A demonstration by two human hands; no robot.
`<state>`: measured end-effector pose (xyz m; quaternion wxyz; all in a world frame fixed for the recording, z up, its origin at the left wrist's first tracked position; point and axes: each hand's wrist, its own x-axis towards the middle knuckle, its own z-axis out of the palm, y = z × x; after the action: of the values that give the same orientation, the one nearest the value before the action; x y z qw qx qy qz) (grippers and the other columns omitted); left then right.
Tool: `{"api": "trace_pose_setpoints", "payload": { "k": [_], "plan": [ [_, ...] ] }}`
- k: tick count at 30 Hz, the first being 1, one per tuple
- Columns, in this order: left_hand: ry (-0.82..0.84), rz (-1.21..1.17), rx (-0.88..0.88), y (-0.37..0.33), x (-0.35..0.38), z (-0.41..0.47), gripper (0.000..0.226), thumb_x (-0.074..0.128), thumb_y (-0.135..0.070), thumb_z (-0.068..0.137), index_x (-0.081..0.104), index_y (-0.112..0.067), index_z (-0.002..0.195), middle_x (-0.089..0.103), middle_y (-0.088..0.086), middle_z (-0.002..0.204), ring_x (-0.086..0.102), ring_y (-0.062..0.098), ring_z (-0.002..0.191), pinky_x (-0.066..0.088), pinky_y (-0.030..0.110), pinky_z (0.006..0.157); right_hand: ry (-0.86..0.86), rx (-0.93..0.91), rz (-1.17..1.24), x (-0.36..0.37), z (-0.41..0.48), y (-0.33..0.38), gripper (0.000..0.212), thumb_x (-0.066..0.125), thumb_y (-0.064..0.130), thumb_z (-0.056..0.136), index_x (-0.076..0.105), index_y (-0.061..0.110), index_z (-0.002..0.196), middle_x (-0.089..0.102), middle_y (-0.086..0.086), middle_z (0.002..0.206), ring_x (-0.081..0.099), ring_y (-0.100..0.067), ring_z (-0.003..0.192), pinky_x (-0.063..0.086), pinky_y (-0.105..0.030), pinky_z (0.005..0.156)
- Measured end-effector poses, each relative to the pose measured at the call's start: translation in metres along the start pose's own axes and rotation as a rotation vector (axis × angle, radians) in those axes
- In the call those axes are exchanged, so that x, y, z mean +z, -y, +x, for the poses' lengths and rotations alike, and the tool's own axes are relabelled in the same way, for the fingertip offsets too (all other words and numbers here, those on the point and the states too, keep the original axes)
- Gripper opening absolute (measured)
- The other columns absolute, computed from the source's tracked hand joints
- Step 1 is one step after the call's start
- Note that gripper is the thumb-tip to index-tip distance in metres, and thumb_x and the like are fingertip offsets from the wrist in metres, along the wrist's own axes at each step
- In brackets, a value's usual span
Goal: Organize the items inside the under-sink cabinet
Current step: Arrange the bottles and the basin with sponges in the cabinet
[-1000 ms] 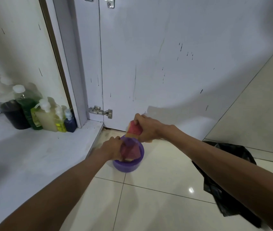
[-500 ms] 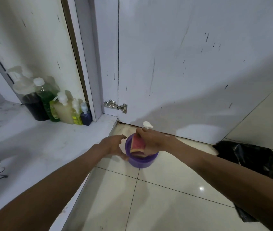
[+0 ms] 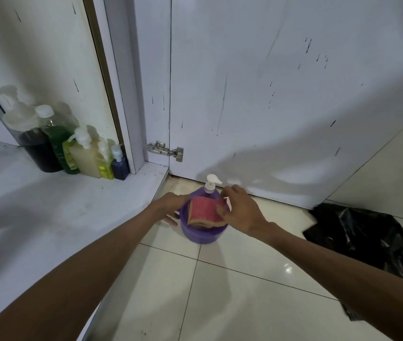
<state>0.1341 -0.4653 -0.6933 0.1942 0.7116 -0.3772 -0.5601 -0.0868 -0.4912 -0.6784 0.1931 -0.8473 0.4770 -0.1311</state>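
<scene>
The purple tub (image 3: 201, 233) stood on the tiled floor (image 3: 244, 299), just in front of the open white cabinet door (image 3: 269, 107). A pink-and-tan sponge (image 3: 205, 212) lay tilted across the tub's mouth. The right hand (image 3: 241, 210) pinched the sponge's right edge with curled fingers. At the tub's left rim, the left hand (image 3: 172, 205) held the wall, fingers over the top and thumb outside.

At the far side of the tub rose a pump bottle (image 3: 210, 184) with a white head; whether it sat inside the tub or just behind it could not be told.

Left of the tub ran the white cabinet floor (image 3: 48, 212). Well to the tub's back left, against the cabinet's side wall, stood a row of bottles: a large dark-liquid pump bottle (image 3: 35, 148), a green-liquid bottle (image 3: 57, 136), a cream pump bottle (image 3: 84, 157), a small yellow bottle (image 3: 105, 167) and a small blue bottle (image 3: 119, 166). A metal hinge (image 3: 166, 151) sat on the door behind the tub. Right of the tub lay a crumpled black plastic bag (image 3: 362, 242).
</scene>
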Motion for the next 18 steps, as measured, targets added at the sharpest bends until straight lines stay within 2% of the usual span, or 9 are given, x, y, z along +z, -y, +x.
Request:
{"api": "trace_pose_setpoints", "payload": {
  "k": [1,3,5,6,8,10,12,15,18],
  "plan": [
    [0.025,-0.034,-0.016,0.002,0.001,0.002,0.061,0.059,-0.062,0.083,0.062,-0.011,0.116,0.065,0.007,0.114,0.064,0.028,0.102,0.059,0.038,0.073,-0.055,0.070,0.033,0.003,-0.003,-0.008,0.032,0.059,0.039,0.088,0.054,0.018,0.112,0.054,0.000,0.111,0.053,-0.022,0.104,0.046,-0.033,0.081],
    [0.080,-0.035,-0.050,0.008,0.006,0.004,0.077,0.062,-0.074,0.072,0.057,-0.015,0.122,0.062,0.008,0.120,0.063,0.030,0.104,0.057,0.035,0.068,-0.047,0.242,0.107,0.007,-0.007,-0.015,0.048,0.057,0.047,0.092,0.049,0.017,0.127,0.055,-0.001,0.122,0.056,-0.020,0.109,0.046,-0.032,0.086],
    [0.110,-0.046,-0.055,0.012,0.014,0.003,0.075,0.068,-0.068,0.072,0.054,-0.015,0.125,0.061,0.011,0.121,0.063,0.031,0.103,0.057,0.036,0.070,0.122,0.461,0.268,0.012,-0.005,-0.016,0.071,0.054,0.058,0.091,0.037,0.014,0.143,0.053,-0.007,0.134,0.056,-0.024,0.118,0.046,-0.034,0.095],
    [0.106,-0.091,-0.043,0.012,0.018,0.002,0.069,0.070,-0.061,0.075,0.055,-0.014,0.124,0.063,0.010,0.118,0.064,0.030,0.101,0.058,0.037,0.072,0.222,0.559,0.406,0.015,-0.003,-0.013,0.074,0.052,0.060,0.091,0.034,0.012,0.145,0.054,-0.009,0.134,0.058,-0.028,0.117,0.048,-0.037,0.096],
    [0.089,-0.195,-0.011,0.011,0.023,-0.003,0.056,0.074,-0.046,0.079,0.058,-0.011,0.120,0.067,0.007,0.107,0.066,0.026,0.097,0.058,0.038,0.076,0.330,0.674,0.659,0.020,0.000,-0.007,0.065,0.050,0.057,0.094,0.044,0.010,0.138,0.063,-0.010,0.123,0.068,-0.030,0.098,0.055,-0.041,0.091],
    [0.091,-0.222,0.009,0.008,0.018,-0.007,0.055,0.076,-0.042,0.079,0.059,-0.009,0.120,0.069,0.007,0.105,0.066,0.025,0.096,0.059,0.038,0.076,0.301,0.694,0.733,0.021,0.005,-0.001,0.056,0.053,0.054,0.094,0.052,0.010,0.128,0.065,-0.010,0.118,0.070,-0.029,0.082,0.059,-0.042,0.084],
    [0.075,-0.185,0.030,0.003,0.005,-0.013,0.061,0.076,-0.045,0.077,0.058,-0.009,0.123,0.069,0.009,0.108,0.067,0.026,0.097,0.059,0.039,0.079,0.279,0.679,0.746,0.018,0.014,0.006,0.054,0.055,0.053,0.093,0.055,0.009,0.124,0.065,-0.012,0.117,0.070,-0.028,0.075,0.061,-0.039,0.078],
    [0.022,-0.172,0.074,-0.009,-0.024,-0.025,0.066,0.078,-0.049,0.073,0.058,-0.012,0.124,0.068,0.010,0.110,0.067,0.027,0.096,0.060,0.039,0.076,0.283,0.590,0.738,0.001,0.032,0.020,0.057,0.059,0.055,0.090,0.058,0.007,0.121,0.066,-0.014,0.116,0.072,-0.030,0.075,0.062,-0.039,0.073],
    [-0.060,-0.173,0.096,-0.019,-0.060,-0.046,0.055,0.076,-0.050,0.074,0.060,-0.013,0.113,0.069,0.008,0.101,0.068,0.024,0.088,0.059,0.031,0.062,0.313,0.474,0.719,-0.019,0.056,0.049,0.056,0.060,0.053,0.090,0.059,0.005,0.118,0.065,-0.018,0.114,0.073,-0.032,0.079,0.062,-0.040,0.072]
  ]
}}
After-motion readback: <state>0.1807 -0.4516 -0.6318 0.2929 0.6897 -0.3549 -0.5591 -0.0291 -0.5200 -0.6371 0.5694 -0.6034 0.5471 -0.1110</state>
